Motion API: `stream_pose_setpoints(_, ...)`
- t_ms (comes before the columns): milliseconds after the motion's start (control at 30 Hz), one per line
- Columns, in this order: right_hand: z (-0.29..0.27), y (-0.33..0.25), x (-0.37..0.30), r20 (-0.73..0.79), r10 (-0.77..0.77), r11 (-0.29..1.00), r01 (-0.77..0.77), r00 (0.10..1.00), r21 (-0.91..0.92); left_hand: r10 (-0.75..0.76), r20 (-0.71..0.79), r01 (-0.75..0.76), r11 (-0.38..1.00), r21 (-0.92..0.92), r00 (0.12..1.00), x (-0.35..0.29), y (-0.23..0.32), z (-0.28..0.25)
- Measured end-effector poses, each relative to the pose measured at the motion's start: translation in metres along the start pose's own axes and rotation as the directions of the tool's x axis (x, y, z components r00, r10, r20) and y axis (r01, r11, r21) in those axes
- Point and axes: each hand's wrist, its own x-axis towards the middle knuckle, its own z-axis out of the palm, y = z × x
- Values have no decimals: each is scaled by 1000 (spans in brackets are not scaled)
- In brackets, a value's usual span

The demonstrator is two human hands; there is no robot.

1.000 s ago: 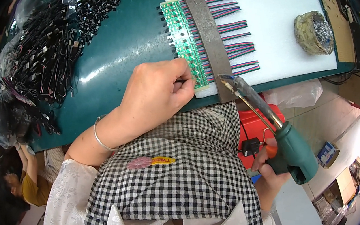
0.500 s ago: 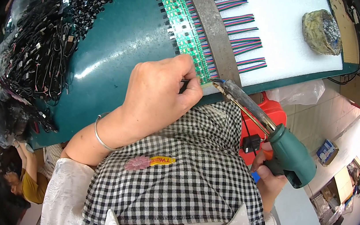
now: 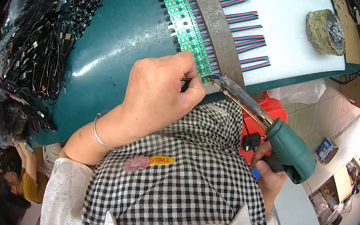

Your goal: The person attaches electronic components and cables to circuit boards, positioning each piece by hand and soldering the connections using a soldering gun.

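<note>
My left hand [image 3: 161, 81] is closed in a pinch at the near end of a green circuit board panel [image 3: 185, 26]. A bit of something black shows between thumb and fingers, mostly hidden by them. In my right hand [image 3: 270, 169] is a green soldering gun [image 3: 289, 145], gripped by its handle. Its tip reaches the near corner of the panel, just right of my left fingertips. Black parts line the panel's left edge. Multicoloured wires [image 3: 252, 41] run out from its right side, beneath a metal bar [image 3: 219, 23] lying across them.
A white foam sheet [image 3: 285, 44] lies under the wires, with a rough pot-like lump [image 3: 325, 32] on it. Bundles of black cables [image 3: 36, 51] and small black parts [image 3: 90, 0] cover the left of the green table. A red stool [image 3: 269, 107] stands below the edge. Another person [image 3: 32, 180] sits at lower left.
The soldering gun has risen slightly, and its tip has shifted a little left at the panel's near corner. The panel, bar and wires appear slightly further right. Both hands keep their grips.
</note>
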Motion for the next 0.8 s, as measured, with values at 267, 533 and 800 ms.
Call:
stream_pose_setpoints(267,13,-12,0,-55,53,998,-52,997,31,67,-54,-68,997,-23,996,0,-5,4)
stream_pose_setpoints(533,17,-24,3,-117,89,985,-70,989,156,66,-62,-68,997,-33,996,-1,-4,4)
stream_pose_setpoints(800,27,-27,7,-169,132,984,-109,977,140,72,-60,-75,996,-37,996,0,-5,5)
